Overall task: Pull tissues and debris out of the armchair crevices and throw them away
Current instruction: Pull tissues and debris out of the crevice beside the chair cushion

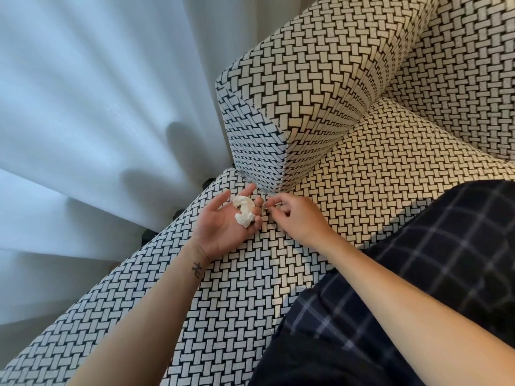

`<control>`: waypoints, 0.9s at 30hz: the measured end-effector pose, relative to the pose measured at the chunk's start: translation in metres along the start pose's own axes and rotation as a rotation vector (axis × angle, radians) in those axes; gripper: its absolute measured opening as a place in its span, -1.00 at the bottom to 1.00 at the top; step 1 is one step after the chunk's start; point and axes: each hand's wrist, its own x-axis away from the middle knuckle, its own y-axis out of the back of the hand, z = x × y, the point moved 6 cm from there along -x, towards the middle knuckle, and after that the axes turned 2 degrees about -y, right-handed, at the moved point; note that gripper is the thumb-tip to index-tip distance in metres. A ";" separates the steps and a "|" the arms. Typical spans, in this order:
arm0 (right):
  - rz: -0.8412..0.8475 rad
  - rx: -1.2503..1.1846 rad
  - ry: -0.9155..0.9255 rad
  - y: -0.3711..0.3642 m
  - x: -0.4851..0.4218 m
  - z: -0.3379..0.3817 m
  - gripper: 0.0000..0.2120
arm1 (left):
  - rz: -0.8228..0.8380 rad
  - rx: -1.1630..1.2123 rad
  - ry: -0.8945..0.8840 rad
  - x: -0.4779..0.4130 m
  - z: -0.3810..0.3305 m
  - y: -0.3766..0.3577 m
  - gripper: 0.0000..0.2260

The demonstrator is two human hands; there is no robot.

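Observation:
My left hand [223,218] lies palm up on the armchair seat [250,274], fingers loosely spread, with a crumpled white tissue [245,210] resting on its fingers. Just to its right, my right hand [295,215] has its fingers curled, thumb and fingertips pinched together beside the tissue. A small dark speck shows at the pinch, too small to identify. Both hands sit just in front of the crevice [267,190] where the armrest [301,87] meets the seat cushion.
The armchair is covered in a black-and-cream basket-weave fabric; its backrest [468,79] rises at the right. A white sheer curtain [97,107] hangs at the left. A dark plaid-clad leg [418,274] rests on the seat at lower right.

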 end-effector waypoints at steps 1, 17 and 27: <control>0.059 -0.072 -0.029 -0.001 0.002 0.000 -0.86 | -0.001 0.003 0.000 0.001 0.000 -0.001 -0.57; -0.041 -0.103 -0.191 -0.004 0.023 -0.008 -0.55 | 0.116 0.077 -0.074 0.005 0.003 -0.001 -0.65; -0.112 0.358 -0.177 -0.011 0.012 0.012 -0.56 | 0.073 0.090 0.041 0.011 -0.009 -0.012 -0.51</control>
